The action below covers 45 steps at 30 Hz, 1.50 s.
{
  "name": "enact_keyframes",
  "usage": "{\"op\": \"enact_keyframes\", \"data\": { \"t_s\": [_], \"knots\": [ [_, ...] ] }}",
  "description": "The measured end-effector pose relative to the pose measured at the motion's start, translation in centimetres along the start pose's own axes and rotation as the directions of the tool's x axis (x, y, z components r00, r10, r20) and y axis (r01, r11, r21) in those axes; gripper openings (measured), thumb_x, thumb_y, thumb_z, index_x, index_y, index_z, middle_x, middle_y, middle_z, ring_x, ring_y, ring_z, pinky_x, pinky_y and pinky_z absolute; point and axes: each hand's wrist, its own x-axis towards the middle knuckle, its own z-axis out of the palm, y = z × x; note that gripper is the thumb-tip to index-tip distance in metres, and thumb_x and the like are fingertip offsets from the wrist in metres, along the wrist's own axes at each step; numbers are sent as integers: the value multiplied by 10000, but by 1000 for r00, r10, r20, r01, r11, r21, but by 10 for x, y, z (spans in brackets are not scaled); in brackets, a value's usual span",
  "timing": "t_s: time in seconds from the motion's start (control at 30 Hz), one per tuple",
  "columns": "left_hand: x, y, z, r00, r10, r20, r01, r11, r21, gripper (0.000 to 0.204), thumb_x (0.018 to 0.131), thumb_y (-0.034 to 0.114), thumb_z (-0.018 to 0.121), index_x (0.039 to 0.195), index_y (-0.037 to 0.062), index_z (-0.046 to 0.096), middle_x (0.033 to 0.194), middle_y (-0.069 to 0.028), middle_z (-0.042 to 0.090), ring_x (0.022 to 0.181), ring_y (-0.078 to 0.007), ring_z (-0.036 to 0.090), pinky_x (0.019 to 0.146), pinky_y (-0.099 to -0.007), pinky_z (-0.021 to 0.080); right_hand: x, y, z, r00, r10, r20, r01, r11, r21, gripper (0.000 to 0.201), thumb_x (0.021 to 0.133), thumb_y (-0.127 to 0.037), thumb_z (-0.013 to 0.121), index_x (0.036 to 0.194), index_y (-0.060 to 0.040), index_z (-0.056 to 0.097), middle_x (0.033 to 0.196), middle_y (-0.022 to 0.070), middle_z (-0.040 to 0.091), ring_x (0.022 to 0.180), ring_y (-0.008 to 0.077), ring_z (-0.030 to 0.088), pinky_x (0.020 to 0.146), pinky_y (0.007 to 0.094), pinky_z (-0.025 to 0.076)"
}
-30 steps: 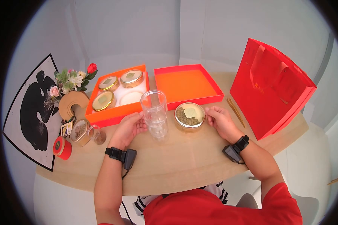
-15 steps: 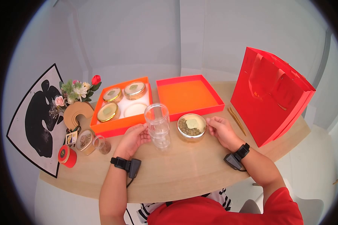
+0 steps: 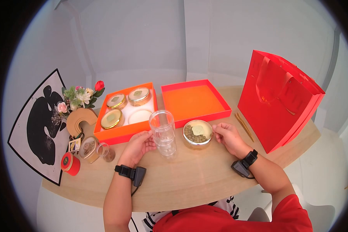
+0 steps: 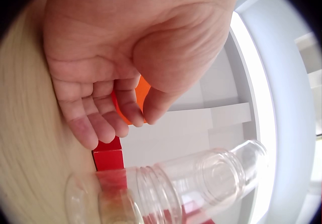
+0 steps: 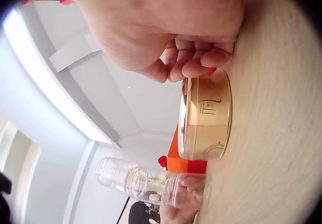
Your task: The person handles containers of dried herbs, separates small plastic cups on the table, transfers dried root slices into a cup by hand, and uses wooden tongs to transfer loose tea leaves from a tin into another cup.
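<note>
In the head view, the left hand (image 3: 137, 148) rests on the table beside a stack of clear plastic jars (image 3: 163, 133), its fingers loosely bent and holding nothing. The left wrist view shows the hand (image 4: 136, 48) apart from the clear jars (image 4: 216, 173). To the right of the stack sits a round gold container (image 3: 197, 134) of greenish pieces with a pale label on its lid. The right hand (image 3: 230, 139) lies at its right side, fingers loosely curled. In the right wrist view its fingertips are close to the container (image 5: 206, 118); contact cannot be told.
Behind are an orange box (image 3: 121, 136) with several gold-lidded tins and an orange-red tray (image 3: 195, 101). Rightward stand wooden tongs (image 3: 244, 127) and a red bag (image 3: 276, 104). Small jars (image 3: 89, 149), a red tin (image 3: 70, 163), flowers and a framed picture (image 3: 40, 127) are left.
The head view has tilted, so the whole scene appears lower in it. Both hands, the clear jars and the gold container keep about the same places on the table.
</note>
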Motion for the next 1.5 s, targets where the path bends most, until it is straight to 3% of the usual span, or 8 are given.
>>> {"op": "enact_keyframes", "data": {
  "t_s": [0.37,0.43,0.67,0.83,1.5],
  "knots": [
    [-1,1,1,1000,-3,3,3,1000,-1,239,1120,295,640,1047,79,713,962,-24,747,850,-124,704,792,-286,615,1,2,-2,1000,-7,12,7,1000,8,214,1079,-202,688,915,-81,623,770,5,602,675,101,526,629,247,414],
    [-1,1,1,1000,-6,1,6,1000,0,240,1120,296,641,1046,79,712,961,-24,746,850,-124,704,791,-286,614,1,2,0,1000,-12,-2,12,1000,0,286,1066,-275,713,837,-127,627,733,-27,612,636,77,524,613,243,397],
    [-3,3,3,1000,-5,-1,5,1000,-1,246,1120,303,644,1044,78,708,959,-25,744,850,-124,703,790,-283,614,0,2,-1,1000,-10,-1,10,1000,0,275,1065,-272,713,844,-129,631,738,-29,614,637,74,524,615,243,399],
    [-3,2,1,1000,2,5,-2,1000,-11,246,1119,304,644,1048,77,708,960,-25,743,852,-124,702,792,-281,613,0,0,-1,1000,2,19,-2,1000,13,215,1075,-204,691,910,-82,626,765,5,602,677,105,530,631,250,415],
    [0,-3,-3,1000,15,23,-16,1000,11,227,1120,300,637,1053,94,706,940,-12,716,861,-131,700,789,-292,601,-6,2,2,1000,14,-7,-14,1000,-6,255,1078,-221,687,867,-101,609,749,0,597,670,106,534,629,255,408]
  ]
}}
